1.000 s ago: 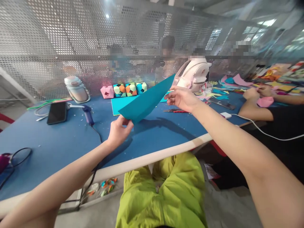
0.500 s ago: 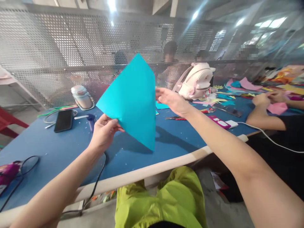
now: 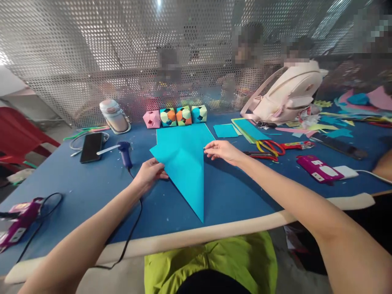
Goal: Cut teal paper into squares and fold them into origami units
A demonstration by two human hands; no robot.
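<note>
A bright blue sheet of paper (image 3: 186, 175), folded to a long point toward the table's front edge, is between my hands. My left hand (image 3: 151, 173) pinches its left edge, thumb on top and the other fingers partly hidden. On the opposite edge, the fingertips of my right hand (image 3: 225, 152) are closed on the paper. Behind it lies more blue paper (image 3: 199, 132) with a pale border, partly covered by the folded sheet. Several folded paper balls (image 3: 168, 117) in pink, green, orange and blue stand in a row behind that.
To the left are a glue gun (image 3: 125, 154), a phone (image 3: 92, 147), a bottle (image 3: 114, 116) and a purple power strip (image 3: 21, 222). On the right lie small paper sheets (image 3: 249, 130), red-and-yellow-handled scissors (image 3: 272, 148), another purple power strip (image 3: 318, 168) and a pale backpack (image 3: 283, 92).
The blue paper has come down from an upright position to the tabletop, with both hands lowered. My right fingers have closed on its edge. The view has tilted down, showing the paper balls.
</note>
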